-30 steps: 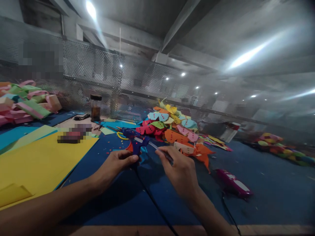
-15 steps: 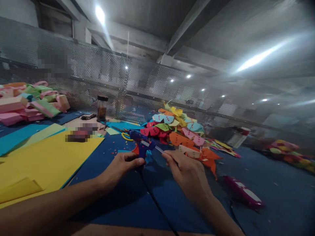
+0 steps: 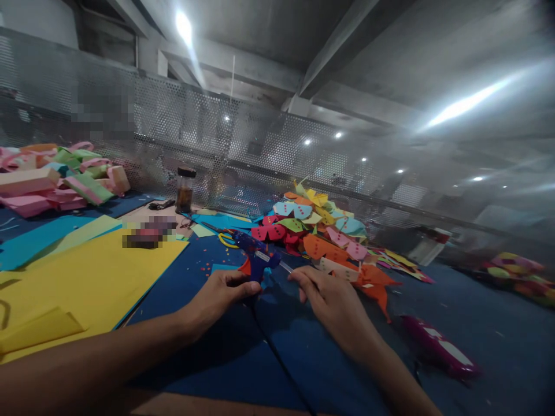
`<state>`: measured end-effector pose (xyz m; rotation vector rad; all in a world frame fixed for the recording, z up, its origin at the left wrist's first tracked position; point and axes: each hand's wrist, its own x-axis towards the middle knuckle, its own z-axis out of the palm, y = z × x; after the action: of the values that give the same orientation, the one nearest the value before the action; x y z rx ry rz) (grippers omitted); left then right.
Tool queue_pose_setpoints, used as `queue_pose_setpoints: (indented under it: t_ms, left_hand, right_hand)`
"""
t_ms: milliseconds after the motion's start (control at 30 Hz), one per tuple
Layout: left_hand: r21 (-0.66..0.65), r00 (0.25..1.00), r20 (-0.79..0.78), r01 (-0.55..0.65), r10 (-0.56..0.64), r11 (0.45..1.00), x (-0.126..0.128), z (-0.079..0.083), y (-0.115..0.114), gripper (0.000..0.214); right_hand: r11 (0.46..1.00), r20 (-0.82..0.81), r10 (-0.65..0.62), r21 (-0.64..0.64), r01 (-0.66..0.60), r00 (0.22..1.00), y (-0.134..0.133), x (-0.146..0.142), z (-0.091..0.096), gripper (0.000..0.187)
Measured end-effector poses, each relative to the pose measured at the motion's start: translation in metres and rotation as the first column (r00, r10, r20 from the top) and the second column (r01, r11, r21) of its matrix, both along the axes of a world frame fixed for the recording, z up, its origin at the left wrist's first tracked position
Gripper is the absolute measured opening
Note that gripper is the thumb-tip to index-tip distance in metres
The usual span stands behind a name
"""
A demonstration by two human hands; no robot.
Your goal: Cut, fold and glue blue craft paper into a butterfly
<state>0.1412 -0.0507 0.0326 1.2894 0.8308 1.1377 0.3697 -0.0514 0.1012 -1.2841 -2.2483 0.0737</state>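
Observation:
My left hand (image 3: 223, 294) is closed round the handle of a blue hot glue gun (image 3: 255, 254), which points away to the left above the blue table cover (image 3: 225, 358). My right hand (image 3: 332, 303) pinches a pale glue stick (image 3: 284, 266) whose front end sits in the back of the gun. The gun's black cord (image 3: 277, 358) runs toward me between my forearms.
A heap of coloured paper bows with dots (image 3: 323, 231) lies just beyond the gun. Yellow paper sheets (image 3: 82, 283) cover the left. Folded pink and green papers (image 3: 56, 179) are far left, a dark jar (image 3: 184, 189) behind, a purple glue gun (image 3: 437, 346) at right, a perforated metal screen (image 3: 243, 156) behind.
My right hand has slid along the glue stick toward the gun, so less stick shows. The view has shifted slightly; my left hand keeps its grip.

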Motion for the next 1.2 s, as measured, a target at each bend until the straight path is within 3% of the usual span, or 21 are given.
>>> queue_pose_setpoints:
  t_ms: [333, 600, 800, 1200]
  left_hand:
    - [-0.006, 0.999, -0.032, 0.011, -0.011, 1.000, 0.000, 0.004, 0.000, 0.039]
    - [-0.032, 1.000, 0.002, -0.027, 0.027, 0.999, 0.001, -0.004, 0.006, 0.039]
    - [-0.043, 1.000, 0.021, -0.018, 0.019, 0.999, 0.001, -0.003, 0.004, 0.040]
    - [-0.014, 1.000, 0.005, -0.007, 0.007, 1.000, 0.001, 0.003, 0.000, 0.040]
  right_hand:
    - [0.965, -0.016, 0.054, -0.257, -0.056, 0.998, 0.014, 0.004, 0.014, 0.039]
    - [0.996, -0.266, -0.011, -0.083, -0.012, 0.964, 0.013, -0.003, 0.000, 0.026]
    - [0.999, -0.244, -0.010, 0.030, 0.018, 0.970, 0.013, -0.001, -0.004, 0.021]
    - [0.999, -0.219, 0.006, 0.037, 0.002, 0.976, 0.009, -0.002, -0.001, 0.020]
